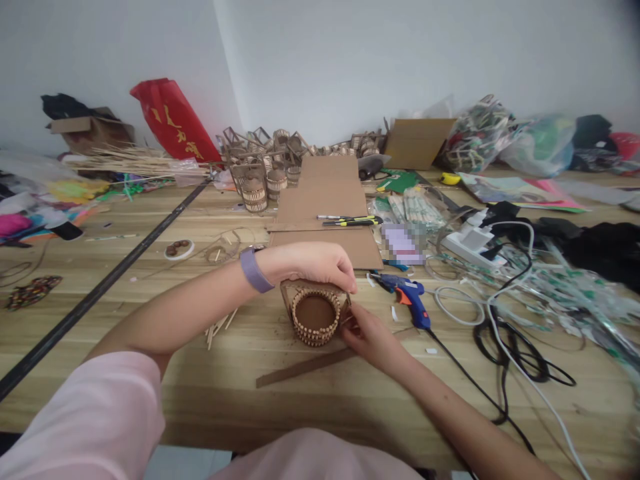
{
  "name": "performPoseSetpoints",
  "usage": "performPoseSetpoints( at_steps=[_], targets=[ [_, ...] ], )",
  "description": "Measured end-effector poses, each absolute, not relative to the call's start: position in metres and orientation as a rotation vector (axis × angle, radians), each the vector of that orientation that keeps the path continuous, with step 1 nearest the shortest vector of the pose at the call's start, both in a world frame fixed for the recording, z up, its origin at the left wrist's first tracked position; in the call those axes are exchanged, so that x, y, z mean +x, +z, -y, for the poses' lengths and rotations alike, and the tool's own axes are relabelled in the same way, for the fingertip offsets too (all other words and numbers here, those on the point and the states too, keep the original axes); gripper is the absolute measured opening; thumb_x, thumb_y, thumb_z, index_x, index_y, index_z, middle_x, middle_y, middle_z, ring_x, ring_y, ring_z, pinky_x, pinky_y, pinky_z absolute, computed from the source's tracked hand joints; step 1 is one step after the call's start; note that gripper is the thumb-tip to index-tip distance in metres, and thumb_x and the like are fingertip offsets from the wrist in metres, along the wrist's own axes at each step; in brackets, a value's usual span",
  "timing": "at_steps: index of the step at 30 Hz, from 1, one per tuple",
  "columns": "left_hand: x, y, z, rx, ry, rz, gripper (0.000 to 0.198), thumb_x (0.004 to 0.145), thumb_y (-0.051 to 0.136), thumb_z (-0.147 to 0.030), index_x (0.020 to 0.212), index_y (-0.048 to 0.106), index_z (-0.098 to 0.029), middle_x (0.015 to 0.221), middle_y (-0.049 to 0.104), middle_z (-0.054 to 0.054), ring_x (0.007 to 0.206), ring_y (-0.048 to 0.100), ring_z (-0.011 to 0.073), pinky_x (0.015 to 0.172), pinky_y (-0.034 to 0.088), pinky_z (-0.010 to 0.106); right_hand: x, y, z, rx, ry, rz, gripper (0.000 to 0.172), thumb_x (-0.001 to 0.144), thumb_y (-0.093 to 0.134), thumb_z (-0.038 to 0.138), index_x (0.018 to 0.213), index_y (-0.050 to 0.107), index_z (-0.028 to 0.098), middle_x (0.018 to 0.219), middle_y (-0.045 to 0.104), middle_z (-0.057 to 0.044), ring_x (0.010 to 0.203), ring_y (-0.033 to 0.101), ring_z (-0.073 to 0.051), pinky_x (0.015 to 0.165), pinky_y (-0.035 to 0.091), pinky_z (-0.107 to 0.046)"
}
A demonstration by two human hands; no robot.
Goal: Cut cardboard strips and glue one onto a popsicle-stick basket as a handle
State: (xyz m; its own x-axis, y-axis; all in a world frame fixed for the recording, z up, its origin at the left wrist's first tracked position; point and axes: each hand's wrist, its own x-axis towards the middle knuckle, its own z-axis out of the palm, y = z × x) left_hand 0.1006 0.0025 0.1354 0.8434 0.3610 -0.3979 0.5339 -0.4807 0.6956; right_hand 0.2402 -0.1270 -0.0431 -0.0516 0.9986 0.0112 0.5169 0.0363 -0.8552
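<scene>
A small round basket [316, 339] of short sticks, with a brown inside, stands on the wooden table in front of me. A brown squared handle [287, 299] rises around its far side. My left hand [320, 263] arches over the basket from behind, its fingers bent down and closed on the handle's right corner. Low at the basket's right side is my right hand [367, 337], its fingers pinched together against the handle's upright; whatever else they hold is hidden. A brown cardboard strip [300, 369] lies flat before the basket, running beneath my right hand.
A blue glue gun [411, 300] lies to the right, its black cable trailing forward. Beyond are cardboard sheets [320, 200] bearing utility knives [350, 221]. Several finished baskets [255, 193] stand at the back. A power strip [473, 247] with tangled cords occupies the right side.
</scene>
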Motion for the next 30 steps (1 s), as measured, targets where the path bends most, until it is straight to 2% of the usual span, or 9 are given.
performPoseSetpoints(
  at_steps=[4,7,11,15,20,22,25,28,30],
  targets=[
    [0.101,0.138,0.0,2.096,-0.233,-0.647,0.011,0.078,0.068,-0.023,0.073,0.073,-0.015,0.072,0.071,-0.001,0.066,0.058,0.0098,0.062,0.041,0.02,0.254,-0.029,0.124,-1.481,1.037,1.622,0.024,0.074,0.059,0.02,0.098,0.052,0.023,0.075,0.059,0.002,0.063,0.057,-0.015,0.057,0.043,-0.027],
    [0.101,0.139,0.0,2.102,-0.243,-0.64,0.012,0.079,0.067,-0.024,0.074,0.073,-0.015,0.072,0.07,-0.002,0.066,0.058,0.0097,0.062,0.04,0.02,0.267,-0.01,0.122,-1.402,1.108,1.586,0.03,0.077,0.064,0.024,0.106,0.057,0.022,0.069,0.054,0.004,0.063,0.053,-0.014,0.06,0.041,-0.028],
    [0.1,0.138,-0.002,2.139,-0.253,-0.626,0.014,0.08,0.066,-0.026,0.077,0.074,-0.015,0.07,0.068,-0.002,0.063,0.054,0.0093,0.06,0.039,0.021,0.274,0.013,0.116,-1.231,1.235,1.521,0.038,0.092,0.055,0.048,0.117,0.057,0.02,0.072,0.055,0.002,0.067,0.05,-0.014,0.066,0.041,-0.03],
    [0.101,0.132,-0.005,2.062,-0.237,-0.586,0.012,0.08,0.066,-0.024,0.074,0.072,-0.015,0.071,0.069,-0.002,0.064,0.057,0.0097,0.064,0.042,0.021,0.268,0.017,0.108,-1.084,1.368,1.485,0.054,0.087,0.058,0.068,0.105,0.061,0.017,0.071,0.055,0.001,0.062,0.047,-0.013,0.061,0.038,-0.029],
    [0.101,0.128,-0.006,1.954,-0.252,-0.544,0.01,0.081,0.064,-0.022,0.077,0.07,-0.015,0.075,0.071,0.001,0.072,0.064,0.0129,0.072,0.047,0.023,0.261,0.011,0.103,-1.017,1.458,1.383,0.052,0.081,0.067,0.068,0.091,0.064,0.017,0.072,0.054,0.001,0.062,0.044,-0.011,0.058,0.033,-0.028],
    [0.101,0.131,-0.005,1.983,-0.233,-0.528,0.009,0.081,0.063,-0.02,0.083,0.07,-0.014,0.083,0.072,0.001,0.076,0.064,0.0126,0.075,0.048,0.023,0.26,0.009,0.103,-1.012,1.476,1.322,0.05,0.08,0.069,0.067,0.087,0.062,0.018,0.069,0.05,0.002,0.06,0.041,-0.011,0.057,0.03,-0.027],
    [0.098,0.14,-0.006,2.114,-0.201,-0.559,0.018,0.083,0.06,-0.022,0.096,0.071,-0.014,0.091,0.072,0.002,0.078,0.061,0.0117,0.074,0.045,0.022,0.261,0.007,0.103,-1.013,1.515,1.244,0.051,0.077,0.072,0.067,0.084,0.059,0.018,0.066,0.048,0.003,0.057,0.038,-0.01,0.055,0.028,-0.027],
    [0.096,0.148,-0.008,2.206,-0.224,-0.614,0.025,0.088,0.053,-0.028,0.099,0.071,-0.014,0.087,0.07,0.002,0.075,0.058,0.0118,0.073,0.043,0.023,0.261,0.004,0.103,-1.017,1.55,1.191,0.052,0.075,0.074,0.067,0.086,0.06,0.018,0.066,0.049,0.003,0.056,0.038,-0.009,0.055,0.026,-0.026],
    [0.095,0.15,-0.009,2.255,-0.255,-0.604,0.029,0.091,0.05,-0.033,0.091,0.072,-0.014,0.08,0.067,0.001,0.071,0.055,0.011,0.07,0.04,0.022,0.261,0.003,0.103,-1.018,1.562,1.166,0.052,0.074,0.075,0.067,0.086,0.06,0.018,0.065,0.048,0.003,0.057,0.037,-0.01,0.054,0.025,-0.026]
  ],
)
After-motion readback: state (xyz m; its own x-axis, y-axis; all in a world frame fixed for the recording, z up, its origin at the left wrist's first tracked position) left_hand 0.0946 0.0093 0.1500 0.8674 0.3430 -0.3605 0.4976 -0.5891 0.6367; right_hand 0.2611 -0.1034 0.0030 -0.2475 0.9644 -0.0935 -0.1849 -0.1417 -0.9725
